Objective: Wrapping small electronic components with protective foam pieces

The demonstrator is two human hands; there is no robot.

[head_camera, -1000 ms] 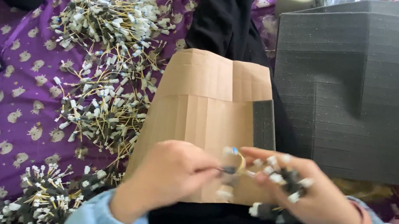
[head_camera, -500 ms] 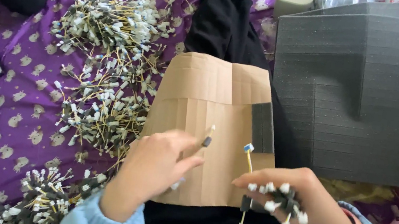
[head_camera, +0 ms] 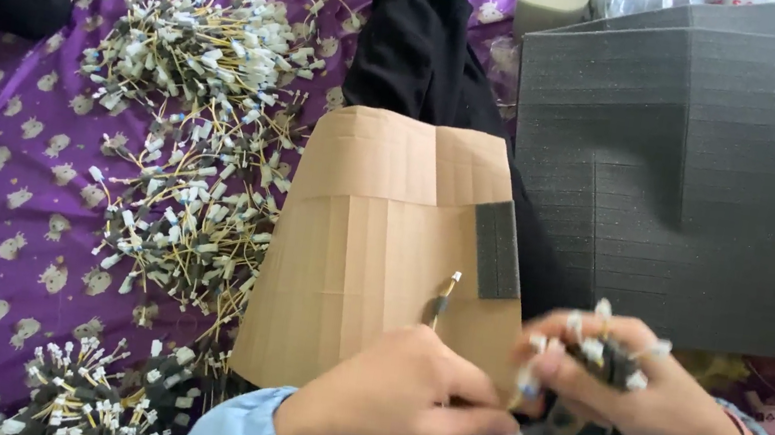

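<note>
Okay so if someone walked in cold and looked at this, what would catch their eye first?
Probably the heaps of small yellow-wired connectors strewn over the purple patterned cloth on the left. Next, the tall stack of dark grey foam sheets filling the upper right. Low in the middle, over a cardboard sheet, the right hand grips a bunch of connectors while the left hand holds a single lead.

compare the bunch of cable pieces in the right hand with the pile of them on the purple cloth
The bunch is small, gripped tight in the right hand, its white-capped ends fanning out together. The pile is far bigger and lies loose and tangled on the purple cloth, ends pointing every way, with no hand on it. The left hand meets the bunch, with one single piece sticking up above it. Both are the same kind of yellow cable pieces with white and dark ends.
</note>
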